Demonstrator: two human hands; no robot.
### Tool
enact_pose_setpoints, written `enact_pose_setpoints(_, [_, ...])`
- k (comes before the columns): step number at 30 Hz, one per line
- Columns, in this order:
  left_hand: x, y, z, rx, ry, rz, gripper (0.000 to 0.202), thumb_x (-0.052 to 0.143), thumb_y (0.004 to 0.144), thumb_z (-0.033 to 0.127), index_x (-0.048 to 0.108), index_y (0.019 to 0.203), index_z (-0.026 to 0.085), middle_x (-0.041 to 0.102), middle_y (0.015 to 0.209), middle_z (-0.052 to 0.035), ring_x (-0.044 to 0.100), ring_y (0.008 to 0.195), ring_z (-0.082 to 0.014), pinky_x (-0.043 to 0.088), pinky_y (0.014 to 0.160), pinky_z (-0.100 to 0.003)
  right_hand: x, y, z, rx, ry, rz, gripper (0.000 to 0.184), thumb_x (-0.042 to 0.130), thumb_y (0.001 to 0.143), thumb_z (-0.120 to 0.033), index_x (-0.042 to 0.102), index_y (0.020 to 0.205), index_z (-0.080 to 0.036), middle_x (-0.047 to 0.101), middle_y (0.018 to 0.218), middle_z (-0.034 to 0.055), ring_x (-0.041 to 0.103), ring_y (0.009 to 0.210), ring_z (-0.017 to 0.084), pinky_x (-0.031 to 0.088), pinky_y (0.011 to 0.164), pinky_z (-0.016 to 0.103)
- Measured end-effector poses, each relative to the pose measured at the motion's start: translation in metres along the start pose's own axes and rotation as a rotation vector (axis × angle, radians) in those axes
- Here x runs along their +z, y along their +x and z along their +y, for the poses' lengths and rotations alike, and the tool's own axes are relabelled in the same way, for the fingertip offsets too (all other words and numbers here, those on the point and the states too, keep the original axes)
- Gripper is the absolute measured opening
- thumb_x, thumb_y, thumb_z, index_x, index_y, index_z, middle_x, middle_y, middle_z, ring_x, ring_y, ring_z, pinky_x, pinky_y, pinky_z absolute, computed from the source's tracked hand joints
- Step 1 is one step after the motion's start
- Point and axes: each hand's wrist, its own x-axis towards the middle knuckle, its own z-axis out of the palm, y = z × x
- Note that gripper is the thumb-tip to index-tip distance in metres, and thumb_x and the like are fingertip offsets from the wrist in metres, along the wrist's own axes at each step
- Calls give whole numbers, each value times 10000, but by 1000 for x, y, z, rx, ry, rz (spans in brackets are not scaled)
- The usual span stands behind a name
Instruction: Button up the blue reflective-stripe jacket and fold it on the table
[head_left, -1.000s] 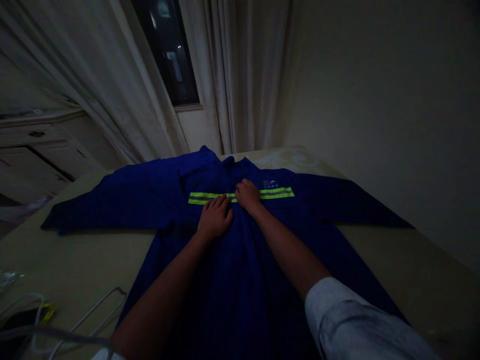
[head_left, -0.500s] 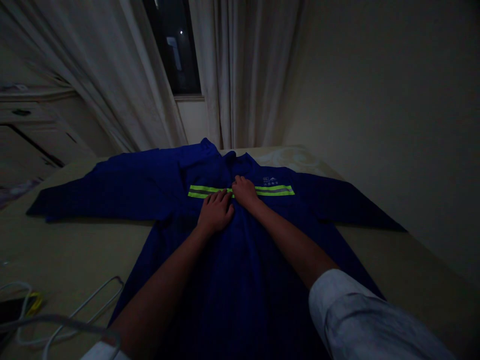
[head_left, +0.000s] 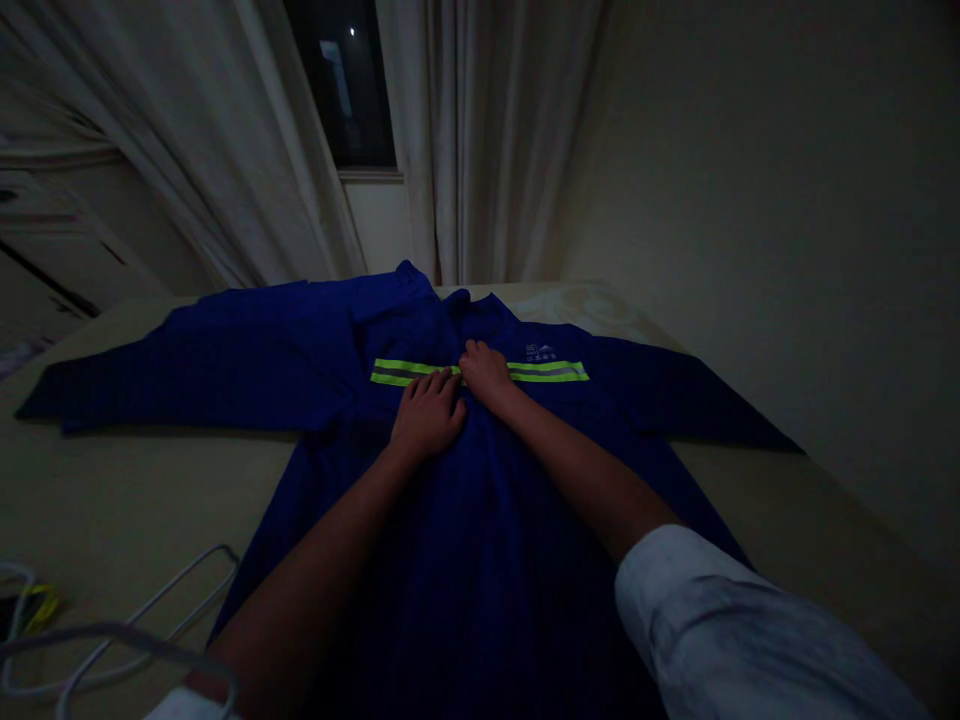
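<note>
Left hand (head_left: 427, 415): my grip released, palm flat, pinning the jacket (head_left: 480, 570) smooth on the bed (head_left: 127, 490).
Right hand (head_left: 486, 370): curled at the stripe (head_left: 405, 372); whether it pinches cloth, I cannot tell.

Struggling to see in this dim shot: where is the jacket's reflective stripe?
Head view, centre: the reflective stripe crosses the chest of the blue jacket, just beyond the left hand and under the right hand.

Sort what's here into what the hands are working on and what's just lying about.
In hand:
- jacket, spread flat on the bed
- its stripe, where the left hand and right hand rest

Lying about:
- hanger, near left
- curtains, behind
</note>
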Motion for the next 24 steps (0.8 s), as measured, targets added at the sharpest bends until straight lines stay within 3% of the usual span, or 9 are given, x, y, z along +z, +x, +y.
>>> enact_pose_setpoints(4, [1, 1, -1, -8, -12, -3, 540, 409, 1034, 400, 544, 1501, 167, 523, 1603, -128, 470, 1455, -333, 314, 1212, -512, 1, 3, 1, -56, 21, -18, 362, 418, 1044, -140, 752, 1178, -105, 619, 1272, 223, 571, 1195, 297, 540, 945, 375])
enact_pose_setpoints(8, [-3, 3, 0, -21, -45, 6, 493, 441, 1022, 393, 590, 1446, 187, 558, 1569, -119, 500, 1414, -330, 336, 1192, -505, -2, -1, 1, 72, 117, -30, 378, 403, 1044, -119, 694, 1279, -70, 603, 1337, 234, 571, 1246, 292, 521, 987, 367])
enact_pose_setpoints(12, [-13, -3, 3, -34, -30, 71, 385, 456, 1012, 341, 676, 1279, 174, 661, 1413, -146, 558, 1316, -327, 403, 1124, -472, -27, -40, 3, 212, 373, -13, 506, 507, 1050, -213, 474, 1531, -59, 555, 1462, 234, 591, 1280, 275, 475, 1066, 376])
enact_pose_setpoints(15, [-22, -5, 5, -33, 12, 8, 310, 463, 984, 240, 708, 1155, 160, 717, 1234, -170, 610, 1218, -324, 466, 1046, -441, -61, -116, -7, 117, 593, 97, 520, 601, 1025, -268, 493, 1514, -126, 610, 1429, 170, 648, 1188, 228, 477, 1051, 352])
enact_pose_setpoints(19, [-43, -4, 18, -2, 3, -138, 344, 520, 886, 93, 717, 1161, 153, 716, 1254, -178, 632, 1228, -326, 515, 997, -420, -91, -261, -35, 83, 816, 152, 230, 648, 1010, -370, 660, 1182, -218, 743, 1014, 33, 694, 848, 166, 511, 807, 286])
enact_pose_setpoints(22, [-70, -28, 43, 29, -38, -134, 415, 564, 872, 91, 680, 1267, 149, 662, 1381, -185, 612, 1287, -324, 498, 1049, -424, -81, -361, -52, 210, 859, 149, 243, 652, 998, -464, 650, 945, -227, 705, 799, -1, 645, 685, 151, 474, 683, 271])
enact_pose_setpoints(24, [-90, -73, 68, 78, -205, -13, 408, 562, 934, 171, 634, 1335, 156, 625, 1431, -177, 587, 1318, -306, 478, 1082, -418, -62, -411, -61, 311, 873, 129, 309, 631, 997, -510, 636, 876, -226, 684, 730, -4, 627, 639, 152, 463, 656, 276])
